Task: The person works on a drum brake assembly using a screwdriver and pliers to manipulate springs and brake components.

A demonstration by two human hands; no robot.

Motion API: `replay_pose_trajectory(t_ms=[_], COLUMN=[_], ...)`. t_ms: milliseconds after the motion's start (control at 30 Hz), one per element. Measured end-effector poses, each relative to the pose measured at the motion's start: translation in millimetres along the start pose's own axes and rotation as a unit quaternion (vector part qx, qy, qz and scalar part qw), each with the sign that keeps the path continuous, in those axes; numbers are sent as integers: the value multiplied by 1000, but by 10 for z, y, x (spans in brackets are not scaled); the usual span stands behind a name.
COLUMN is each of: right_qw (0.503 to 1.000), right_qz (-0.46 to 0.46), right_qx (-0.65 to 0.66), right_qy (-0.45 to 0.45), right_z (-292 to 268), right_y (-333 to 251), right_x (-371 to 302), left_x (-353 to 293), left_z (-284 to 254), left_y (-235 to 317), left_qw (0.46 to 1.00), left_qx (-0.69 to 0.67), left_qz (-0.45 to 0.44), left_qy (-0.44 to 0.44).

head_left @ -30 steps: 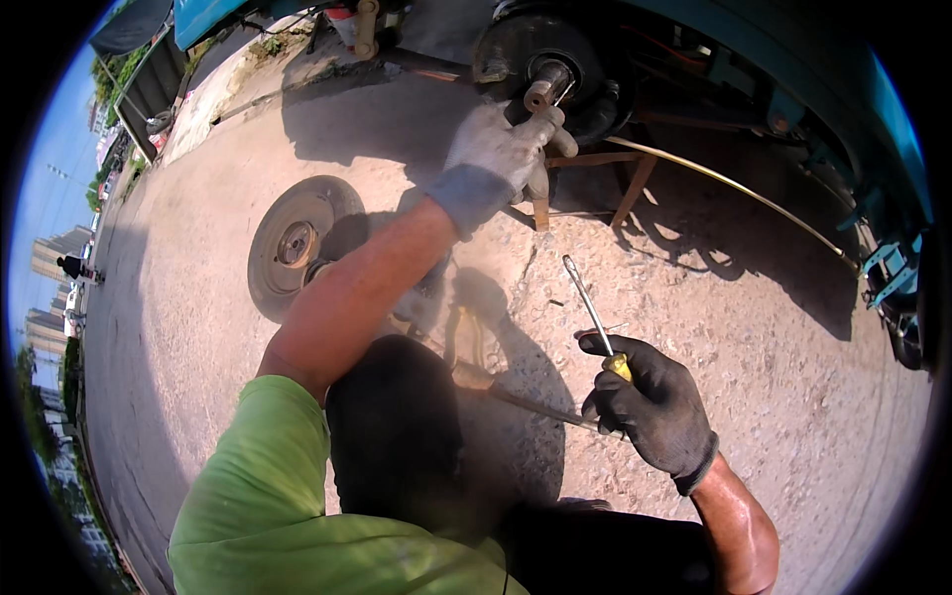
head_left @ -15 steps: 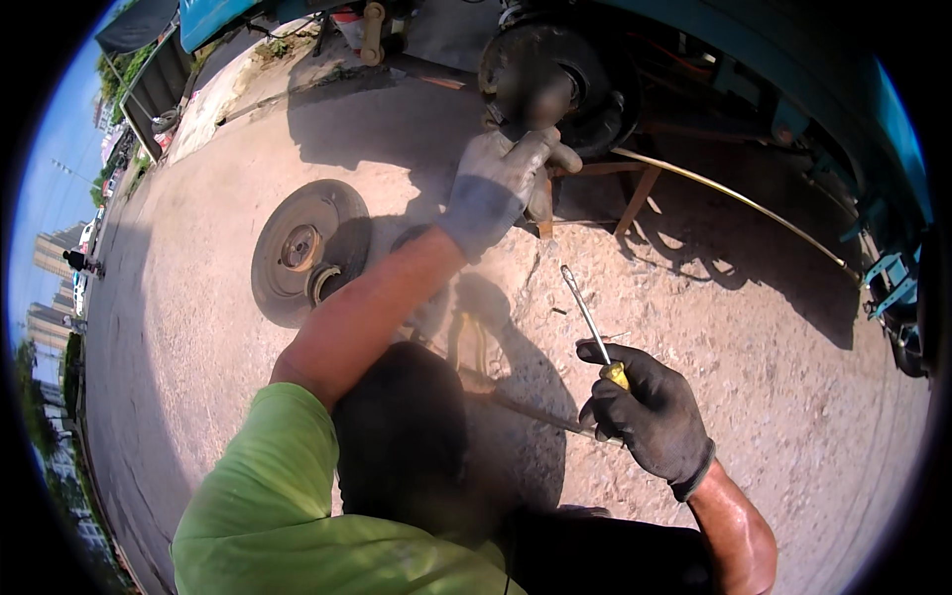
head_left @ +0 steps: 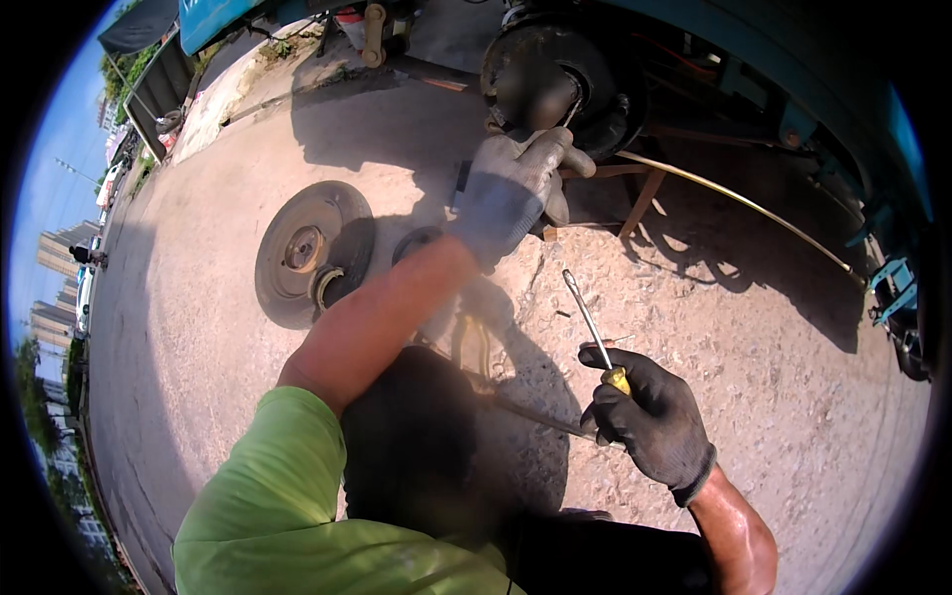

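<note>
My left hand [head_left: 516,183], in a pale grey glove, is raised to the underside of a dark, greasy wheel hub [head_left: 605,119] on a blue vehicle. Its fingers are curled together. A thin shiny sliver [head_left: 574,111] shows just above the fingertips, its other end hidden. My right hand [head_left: 654,421], in a black glove, is closed round the yellow handle of a screwdriver [head_left: 592,315]. The metal shaft points up and away, its tip clear of the hub.
A wheel with its tyre [head_left: 273,260] lies on the concrete at left, with a ring-shaped part [head_left: 325,286] against it. A long metal rod [head_left: 540,415] lies near my knees. A brown metal stand [head_left: 643,201] and a pale rod [head_left: 744,203] are below the vehicle [head_left: 759,89].
The left hand has shifted slightly at the hub, and a thin shiny sliver now shows above its fingers. The right hand keeps hold of the screwdriver, nearly still.
</note>
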State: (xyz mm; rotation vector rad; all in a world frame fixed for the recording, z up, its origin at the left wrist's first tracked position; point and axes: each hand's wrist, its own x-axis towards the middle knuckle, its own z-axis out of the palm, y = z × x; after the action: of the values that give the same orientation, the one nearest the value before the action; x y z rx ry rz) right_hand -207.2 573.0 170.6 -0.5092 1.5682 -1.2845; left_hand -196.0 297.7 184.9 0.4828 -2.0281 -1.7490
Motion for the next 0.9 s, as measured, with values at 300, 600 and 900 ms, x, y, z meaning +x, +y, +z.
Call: replay_pose_trajectory(t_ms=[300,600,900], right_qw=[999,998,999], right_qz=[-16,-25,-1], right_qx=[-50,-64,-36], right_qy=[4,-5,10], right_z=[-25,-32,-18], right_y=[-11,3,21], right_x=[-30,-8,-15], left_x=[11,-31,63], left_z=[-61,-142,-344], left_y=[-190,-103,-116], left_qw=[991,997,915], left_qx=[24,52,223], left_qz=[132,49,336], left_qy=[0,14,21])
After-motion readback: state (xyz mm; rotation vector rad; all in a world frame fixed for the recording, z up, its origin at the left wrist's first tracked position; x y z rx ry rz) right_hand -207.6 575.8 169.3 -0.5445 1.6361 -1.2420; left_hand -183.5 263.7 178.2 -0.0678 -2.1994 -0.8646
